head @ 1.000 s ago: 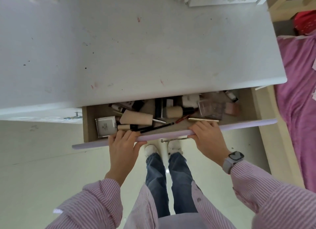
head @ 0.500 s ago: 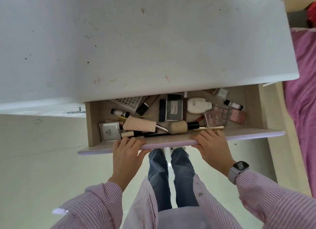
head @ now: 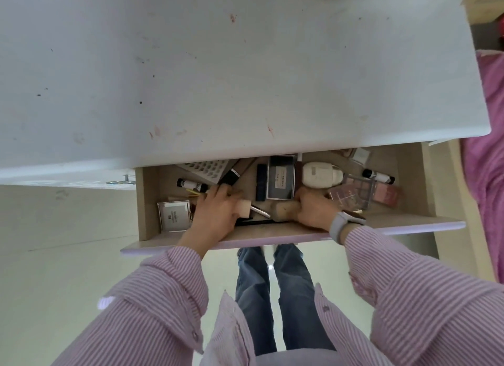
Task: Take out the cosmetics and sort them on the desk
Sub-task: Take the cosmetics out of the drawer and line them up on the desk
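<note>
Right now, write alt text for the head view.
A person's left hand grips a beige tube and the right hand a beige bottle inside an open drawer full of cosmetics. The white desk above holds none yet.

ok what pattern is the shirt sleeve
Pink and white pinstripes on the sleeve, clearest in the head view.

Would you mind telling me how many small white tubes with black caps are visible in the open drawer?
2. One white tube lies at the back left, just beyond the left hand; the other tube lies at the back right. More may be hidden under hands or clutter.
</note>
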